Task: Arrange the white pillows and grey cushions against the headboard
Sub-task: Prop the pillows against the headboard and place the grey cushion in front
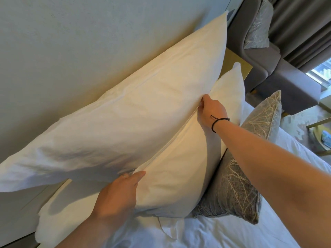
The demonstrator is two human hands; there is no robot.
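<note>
A large white pillow [136, 111] stands against the pale headboard [80, 42]. In front of it leans a second white pillow [177, 169]. My left hand [118, 196] grips the lower edge of the large pillow where the two meet. My right hand [210, 112] pinches the same pillow's edge higher up. A grey cushion [238, 183] with a pale branch pattern leans against the front pillow, under my right forearm.
White bed sheets [223, 233] lie below the pillows. A grey sofa [279, 68] with another patterned cushion [258, 27] stands beyond the bed, beside a gold bedside table [238, 63], grey curtains [304, 24] and a window.
</note>
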